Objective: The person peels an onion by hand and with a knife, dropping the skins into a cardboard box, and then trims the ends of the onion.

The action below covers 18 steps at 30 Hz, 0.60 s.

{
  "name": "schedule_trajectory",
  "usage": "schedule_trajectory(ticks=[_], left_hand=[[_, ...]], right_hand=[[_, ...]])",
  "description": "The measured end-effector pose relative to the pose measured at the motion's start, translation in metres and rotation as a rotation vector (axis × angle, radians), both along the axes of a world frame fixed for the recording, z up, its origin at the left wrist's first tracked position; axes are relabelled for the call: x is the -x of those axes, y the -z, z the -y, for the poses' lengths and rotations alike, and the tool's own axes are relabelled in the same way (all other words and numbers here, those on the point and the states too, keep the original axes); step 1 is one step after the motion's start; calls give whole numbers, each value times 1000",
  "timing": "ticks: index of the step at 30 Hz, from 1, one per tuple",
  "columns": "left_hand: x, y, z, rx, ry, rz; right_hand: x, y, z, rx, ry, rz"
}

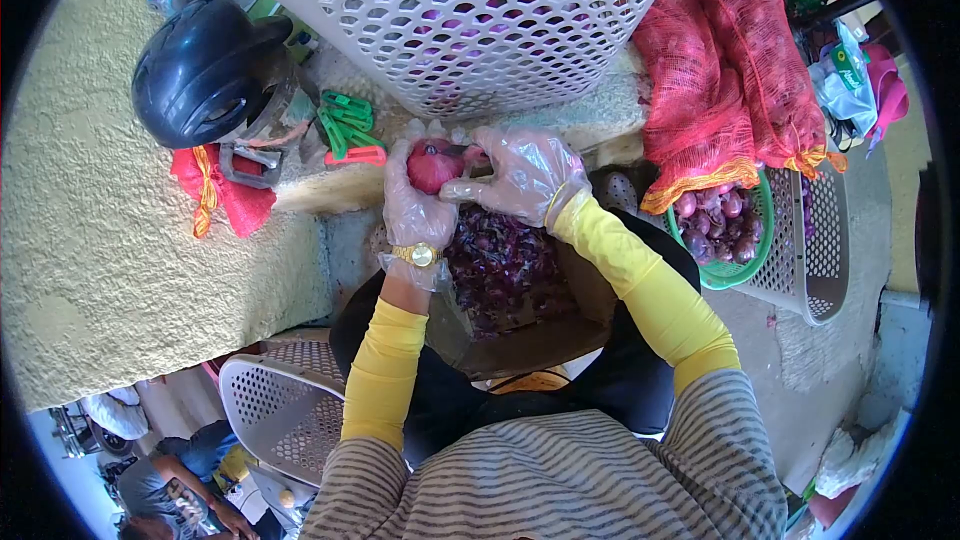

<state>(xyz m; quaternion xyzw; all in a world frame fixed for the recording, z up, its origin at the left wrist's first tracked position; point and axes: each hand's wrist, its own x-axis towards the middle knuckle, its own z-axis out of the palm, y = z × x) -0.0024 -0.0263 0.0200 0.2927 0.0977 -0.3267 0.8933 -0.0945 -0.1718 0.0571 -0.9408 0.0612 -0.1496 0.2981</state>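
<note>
A red onion (434, 168) rests in the fingers of my left hand (408, 208), which wears a clear plastic glove and a gold watch (416, 255). My right hand (528, 178), also gloved, is closed at the onion's right side with the thumb against it. Something small and dark sits between its fingers, too hidden to name. Below both hands, between my knees, stands a cardboard box (583, 285) holding dark purple onion skins (505, 270).
A large perforated plastic basket (480, 30) stands ahead on a ledge. Green clips (345, 123) and a black helmet (205, 70) lie left. Red mesh sacks (695, 90) and a green basket (770, 240) of onions are right. Another basket (285, 410) and a person (190, 490) are lower left.
</note>
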Motion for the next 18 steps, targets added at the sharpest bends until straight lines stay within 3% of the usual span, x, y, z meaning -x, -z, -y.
schedule_trajectory(ticks=[18], left_hand=[[-2,3,-9,-5,-7,-42]], right_hand=[[10,-12,5,-129,39,6]])
